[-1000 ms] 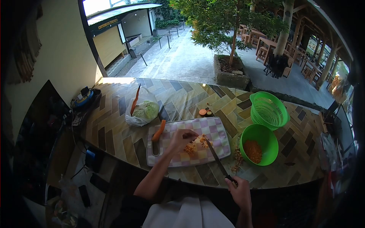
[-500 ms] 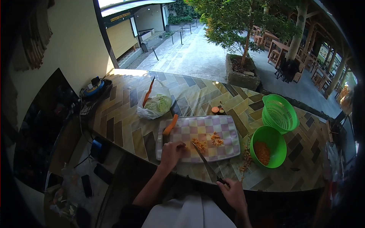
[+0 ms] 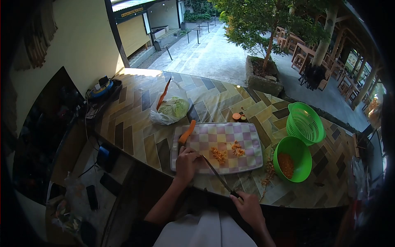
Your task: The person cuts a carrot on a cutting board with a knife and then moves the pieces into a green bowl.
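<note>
My right hand [image 3: 247, 206] is wrapped round the dark handle of a kitchen knife [image 3: 216, 175], its blade slanting up and left over the checkered cutting board [image 3: 243, 131]. Near the blade's tip, my left hand [image 3: 187, 162] rests on the board's left side, fingers curled together; whatever they hold is hidden. Just beyond those fingers lies a peeled carrot [image 3: 188, 131]. Two small heaps of chopped carrot, a nearer heap [image 3: 218, 155] and a farther heap [image 3: 237, 149], sit to the right of the knife.
A green bowl [image 3: 305, 155] with chopped orange bits stands right of the board, a green colander [image 3: 293, 119] behind it. Peelings [image 3: 269, 171] lie beside the bowl. Farther back are a bagged cabbage [image 3: 175, 108] with another carrot [image 3: 163, 94], and carrot ends [image 3: 236, 116].
The knife's tip has swung left, away from the chopped heaps and up to my left hand's fingers. My left hand has shifted slightly up the board, closer to the peeled carrot.
</note>
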Tool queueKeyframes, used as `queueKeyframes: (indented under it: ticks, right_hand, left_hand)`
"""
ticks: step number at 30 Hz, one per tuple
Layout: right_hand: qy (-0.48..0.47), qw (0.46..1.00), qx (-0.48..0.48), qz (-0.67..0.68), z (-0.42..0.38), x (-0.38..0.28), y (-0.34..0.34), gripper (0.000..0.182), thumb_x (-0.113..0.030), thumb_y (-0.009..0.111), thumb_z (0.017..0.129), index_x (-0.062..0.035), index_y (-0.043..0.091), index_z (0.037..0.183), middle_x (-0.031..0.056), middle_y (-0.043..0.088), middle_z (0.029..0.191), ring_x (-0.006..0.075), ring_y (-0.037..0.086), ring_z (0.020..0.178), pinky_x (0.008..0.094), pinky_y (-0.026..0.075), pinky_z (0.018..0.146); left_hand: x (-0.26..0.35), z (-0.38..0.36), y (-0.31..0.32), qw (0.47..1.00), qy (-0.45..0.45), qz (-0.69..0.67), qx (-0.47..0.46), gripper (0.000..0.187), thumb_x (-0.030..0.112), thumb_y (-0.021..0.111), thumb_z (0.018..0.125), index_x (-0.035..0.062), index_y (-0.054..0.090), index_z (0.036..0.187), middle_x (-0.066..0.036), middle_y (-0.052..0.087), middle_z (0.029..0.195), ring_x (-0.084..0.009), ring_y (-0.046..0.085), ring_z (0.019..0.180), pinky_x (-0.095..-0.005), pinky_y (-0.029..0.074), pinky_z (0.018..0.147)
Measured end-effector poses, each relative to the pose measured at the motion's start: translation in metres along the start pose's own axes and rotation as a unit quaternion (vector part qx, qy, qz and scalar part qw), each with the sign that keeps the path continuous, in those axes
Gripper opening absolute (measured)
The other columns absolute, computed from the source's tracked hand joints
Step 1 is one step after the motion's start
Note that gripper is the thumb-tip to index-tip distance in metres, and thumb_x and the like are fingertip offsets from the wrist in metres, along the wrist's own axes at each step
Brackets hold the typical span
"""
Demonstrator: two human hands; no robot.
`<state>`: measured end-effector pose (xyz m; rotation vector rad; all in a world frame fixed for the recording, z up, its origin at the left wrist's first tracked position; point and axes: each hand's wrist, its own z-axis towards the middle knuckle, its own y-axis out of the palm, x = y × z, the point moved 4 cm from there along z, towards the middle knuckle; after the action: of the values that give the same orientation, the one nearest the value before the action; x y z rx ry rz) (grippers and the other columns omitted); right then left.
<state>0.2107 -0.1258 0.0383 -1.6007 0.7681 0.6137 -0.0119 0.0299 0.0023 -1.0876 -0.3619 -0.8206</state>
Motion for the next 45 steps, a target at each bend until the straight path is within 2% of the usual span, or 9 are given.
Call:
queueKeyframes:
  ticks: [3, 6, 18, 21, 29, 35, 41, 43, 45]
  right_hand:
    - [0.015, 1.0, -0.021, 0.007, 0.001, -0.006, -0.003, 0.035, -0.027, 0.065, 0.094, 0.0067, 0.067, 0.102, 0.0283, 0.062, 0.073, 0.0435, 0.063, 0.07, 0.0422, 0.045, 0.061]
    - [0.029, 0.999, -0.041, -0.012, 0.003, -0.014, -0.007, 0.038, -0.03, 0.061, 0.096, 0.0075, 0.066, 0.097, 0.0293, 0.064, 0.079, 0.0472, 0.063, 0.079, 0.0494, 0.049, 0.068]
    - [0.018, 0.994, -0.063, -0.086, 0.006, -0.022, 0.004, 0.038, -0.031, 0.056, 0.1, 0.0049, 0.06, 0.09, 0.0272, 0.063, 0.074, 0.0461, 0.063, 0.074, 0.0516, 0.049, 0.066]
    - [0.023, 0.991, -0.05, -0.123, 0.011, -0.022, 0.011, 0.036, -0.029, 0.06, 0.097, 0.0059, 0.063, 0.092, 0.029, 0.062, 0.074, 0.0461, 0.063, 0.076, 0.0491, 0.047, 0.065]
    - [0.01, 0.997, 0.011, -0.074, 0.01, -0.006, -0.017, 0.03, -0.026, 0.063, 0.094, 0.0039, 0.066, 0.094, 0.0236, 0.066, 0.079, 0.0428, 0.065, 0.076, 0.049, 0.049, 0.067]
    - [0.039, 0.993, 0.106, -0.031, -0.008, 0.001, -0.038, 0.028, -0.025, 0.072, 0.087, 0.0022, 0.069, 0.091, 0.0215, 0.067, 0.078, 0.0388, 0.066, 0.074, 0.0442, 0.049, 0.065]
    - [0.069, 0.983, 0.166, -0.024, -0.023, 0.025, -0.055, 0.028, -0.018, 0.077, 0.082, 0.006, 0.069, 0.093, 0.0202, 0.066, 0.073, 0.0279, 0.066, 0.065, 0.0356, 0.049, 0.062]
    - [0.084, 0.981, 0.172, -0.025, -0.027, 0.032, -0.058, 0.027, -0.018, 0.077, 0.081, 0.0061, 0.069, 0.093, 0.0197, 0.066, 0.073, 0.0258, 0.065, 0.064, 0.035, 0.049, 0.062]
    - [0.091, 0.979, 0.181, -0.025, -0.03, 0.033, -0.061, 0.026, -0.019, 0.076, 0.083, 0.0041, 0.069, 0.091, 0.0195, 0.067, 0.075, 0.0324, 0.067, 0.069, 0.039, 0.049, 0.064]
  left_hand:
    - [0.001, 0.001, -0.002, 1.0, -0.018, -0.007, -0.007, 0.014, 0.0, 0.074, 0.071, 0.0044, 0.076, 0.084, -0.008, 0.068, 0.087, -0.0269, 0.06, 0.089, -0.0375, 0.051, 0.079]
    - [-0.005, 0.001, 0.0, 0.999, -0.026, -0.031, -0.012, 0.015, -0.001, 0.074, 0.071, 0.0046, 0.076, 0.085, -0.008, 0.069, 0.088, -0.027, 0.061, 0.089, -0.0374, 0.051, 0.08]
    - [-0.006, 0.003, 0.001, 0.997, -0.057, -0.045, -0.037, 0.017, -0.002, 0.072, 0.073, 0.0041, 0.076, 0.088, -0.008, 0.067, 0.089, -0.0277, 0.061, 0.091, -0.0387, 0.051, 0.081]
    - [-0.003, 0.002, 0.001, 0.998, -0.048, -0.023, -0.046, 0.017, -0.002, 0.071, 0.075, 0.0039, 0.075, 0.09, -0.008, 0.066, 0.091, -0.0282, 0.061, 0.093, -0.0391, 0.051, 0.081]
    - [0.015, -0.001, 0.009, 0.999, -0.017, 0.025, -0.033, 0.016, 0.004, 0.07, 0.078, 0.0052, 0.075, 0.093, -0.01, 0.067, 0.092, -0.0297, 0.065, 0.091, -0.04, 0.053, 0.079]
    - [0.017, 0.03, 0.025, 0.981, -0.107, -0.076, -0.144, 0.02, 0.005, 0.073, 0.074, 0.008, 0.077, 0.094, -0.013, 0.072, 0.089, -0.0292, 0.069, 0.076, -0.0377, 0.055, 0.074]
    - [0.04, 0.064, 0.032, 0.977, -0.008, -0.064, -0.201, 0.035, -0.001, 0.076, 0.07, 0.0058, 0.074, 0.105, -0.015, 0.07, 0.106, -0.0277, 0.068, 0.096, -0.0342, 0.053, 0.082]
    - [0.049, 0.073, 0.047, 0.964, -0.018, -0.12, -0.235, 0.037, -0.004, 0.073, 0.072, 0.0047, 0.072, 0.108, -0.016, 0.068, 0.109, -0.0294, 0.065, 0.102, -0.0352, 0.052, 0.086]
    - [0.053, 0.077, 0.069, 0.959, 0.006, -0.145, -0.244, 0.039, -0.008, 0.069, 0.072, 0.0036, 0.07, 0.11, -0.016, 0.066, 0.11, -0.0312, 0.063, 0.106, -0.0365, 0.051, 0.09]
